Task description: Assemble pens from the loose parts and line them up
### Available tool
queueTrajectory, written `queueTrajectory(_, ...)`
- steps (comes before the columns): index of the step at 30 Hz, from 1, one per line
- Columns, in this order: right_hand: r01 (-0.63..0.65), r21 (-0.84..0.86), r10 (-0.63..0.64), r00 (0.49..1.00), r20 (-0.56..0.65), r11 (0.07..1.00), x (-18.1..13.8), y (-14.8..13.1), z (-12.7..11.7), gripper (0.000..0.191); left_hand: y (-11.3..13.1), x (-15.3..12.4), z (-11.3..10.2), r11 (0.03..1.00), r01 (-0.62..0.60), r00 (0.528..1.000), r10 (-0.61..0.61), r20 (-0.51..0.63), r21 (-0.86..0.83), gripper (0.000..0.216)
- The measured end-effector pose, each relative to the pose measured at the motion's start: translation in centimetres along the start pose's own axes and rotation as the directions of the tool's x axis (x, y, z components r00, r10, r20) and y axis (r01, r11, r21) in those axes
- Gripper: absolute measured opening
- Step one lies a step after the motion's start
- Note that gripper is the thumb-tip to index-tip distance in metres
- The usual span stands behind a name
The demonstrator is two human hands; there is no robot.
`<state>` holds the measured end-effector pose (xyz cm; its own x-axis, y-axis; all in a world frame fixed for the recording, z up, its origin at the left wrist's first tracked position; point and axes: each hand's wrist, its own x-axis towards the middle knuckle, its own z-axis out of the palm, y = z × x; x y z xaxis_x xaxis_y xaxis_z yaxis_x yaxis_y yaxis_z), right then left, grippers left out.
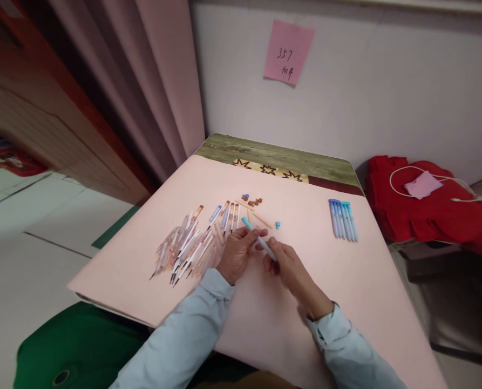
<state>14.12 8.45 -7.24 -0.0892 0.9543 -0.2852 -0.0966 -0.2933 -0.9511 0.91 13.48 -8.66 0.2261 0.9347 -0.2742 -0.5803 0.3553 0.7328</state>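
Note:
A pale blue pen (267, 249) with a teal upper end slants between both hands above the table. My left hand (237, 251) pinches it near the teal end. Around its lower part, my right hand (283, 258) has its fingers closed. Just beyond the hands lies a small blue cap (278, 225). Left of them is a loose pile of pen parts (184, 248), with white refills and clear barrels. Several brown pieces (257, 201) and a dark blue piece lie behind the pile. A row of finished-looking blue pens (343, 220) rests at the right.
The pink-covered table (305, 324) has a green patterned strip (281, 156) at its wall side. A red cloth (422, 205) with a white cord and pink paper lies on the right. A pink note (288, 52) hangs on the wall. Something green (82, 346) stands at lower left.

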Motion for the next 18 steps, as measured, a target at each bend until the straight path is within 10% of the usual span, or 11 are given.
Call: queueTrajectory(18, -0.031, -0.014, 0.031, 0.999, -0.042, 0.999, -0.04, -0.12, -1.03, 0.044, 0.39, -0.57, 0.58, 0.997, -0.015, 1.0, 0.015, -0.01, -0.08, 0.026)
